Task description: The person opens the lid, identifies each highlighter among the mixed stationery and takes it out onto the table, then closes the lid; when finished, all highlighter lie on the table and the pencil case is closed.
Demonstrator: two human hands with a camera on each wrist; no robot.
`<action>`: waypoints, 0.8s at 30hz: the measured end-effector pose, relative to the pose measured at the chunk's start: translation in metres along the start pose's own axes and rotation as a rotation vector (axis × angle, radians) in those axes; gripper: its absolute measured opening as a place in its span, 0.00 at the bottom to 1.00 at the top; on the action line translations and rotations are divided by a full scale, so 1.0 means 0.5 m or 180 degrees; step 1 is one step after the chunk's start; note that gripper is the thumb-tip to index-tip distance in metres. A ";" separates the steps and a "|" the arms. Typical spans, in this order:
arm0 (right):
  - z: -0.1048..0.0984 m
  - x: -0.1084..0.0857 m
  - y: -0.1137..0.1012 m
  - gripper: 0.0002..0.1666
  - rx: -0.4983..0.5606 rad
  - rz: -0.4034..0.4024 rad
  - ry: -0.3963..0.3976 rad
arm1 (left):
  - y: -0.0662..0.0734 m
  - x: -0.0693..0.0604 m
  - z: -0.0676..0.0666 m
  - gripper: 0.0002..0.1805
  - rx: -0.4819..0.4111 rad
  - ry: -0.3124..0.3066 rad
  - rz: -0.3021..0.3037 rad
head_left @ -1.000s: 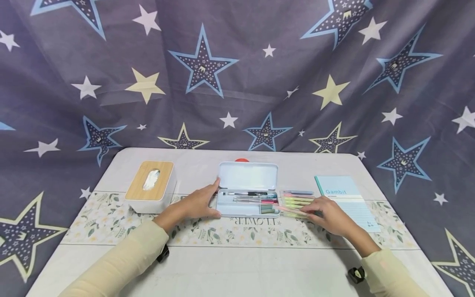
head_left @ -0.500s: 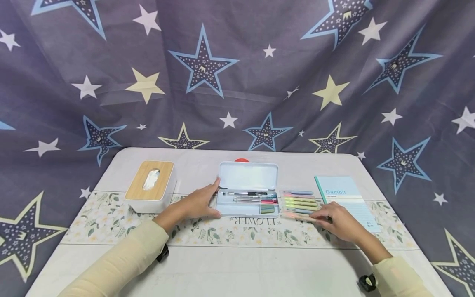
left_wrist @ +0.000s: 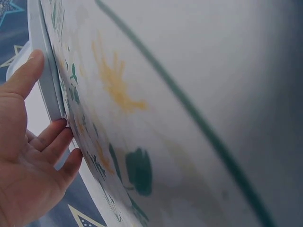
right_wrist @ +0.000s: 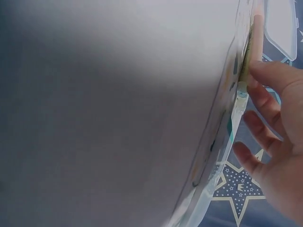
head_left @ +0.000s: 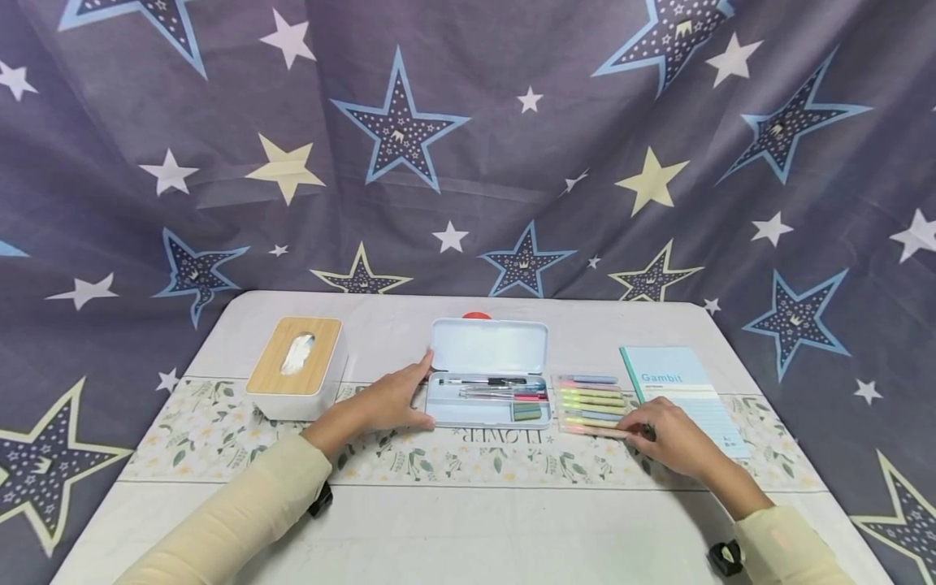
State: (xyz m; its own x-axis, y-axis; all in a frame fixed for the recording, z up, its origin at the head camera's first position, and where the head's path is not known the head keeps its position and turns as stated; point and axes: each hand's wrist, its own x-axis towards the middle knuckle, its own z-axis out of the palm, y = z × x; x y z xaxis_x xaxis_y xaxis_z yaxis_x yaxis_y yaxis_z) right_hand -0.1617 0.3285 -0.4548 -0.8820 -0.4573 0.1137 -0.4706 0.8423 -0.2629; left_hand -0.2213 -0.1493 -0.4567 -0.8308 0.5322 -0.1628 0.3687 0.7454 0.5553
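A light blue pencil case point(head_left: 487, 414) lies with its lid up at the middle of the table, holding several pens point(head_left: 504, 393) and a small green block point(head_left: 526, 412). My left hand point(head_left: 395, 396) is spread along its left end; the left wrist view shows the fingers extended, touching or close to the case. To the right of the case, several pastel highlighters point(head_left: 591, 398) lie in a row on a clear tray. My right hand point(head_left: 669, 436) pinches the right end of a pink highlighter point(right_wrist: 257, 40) between thumb and finger, at the row's near side.
A white tissue box point(head_left: 296, 357) with a wooden top stands at the left. A light blue notebook point(head_left: 691, 390) lies to the right, partly behind my right hand. Part of a red object point(head_left: 477, 315) shows behind the raised lid. A star-patterned curtain point(head_left: 468, 146) hangs behind the table.
My right hand has moved right and nearer with the pink highlighter, from beside the case's right edge to the near side of the row. My left hand has stayed put.
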 end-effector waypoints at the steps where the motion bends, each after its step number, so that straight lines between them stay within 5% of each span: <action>1: 0.001 0.001 0.001 0.12 -0.0012 -0.0009 0.0017 | -0.001 0.000 0.000 0.70 0.0004 0.0001 -0.0002; 14: -0.021 0.009 -0.003 0.10 0.0104 0.0094 -0.0042 | -0.001 0.001 -0.001 0.70 0.0031 0.0002 -0.0001; 24: -0.042 0.061 -0.016 0.14 0.0049 -0.0072 0.0015 | 0.001 0.000 -0.001 0.70 0.0008 -0.0013 -0.0022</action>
State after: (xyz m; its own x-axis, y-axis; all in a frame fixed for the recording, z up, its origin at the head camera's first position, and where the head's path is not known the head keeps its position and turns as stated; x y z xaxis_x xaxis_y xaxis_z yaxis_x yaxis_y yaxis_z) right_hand -0.1852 0.3142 -0.4292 -0.8713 -0.4747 0.1244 -0.4900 0.8272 -0.2751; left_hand -0.2215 -0.1490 -0.4558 -0.8316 0.5288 -0.1699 0.3641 0.7500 0.5522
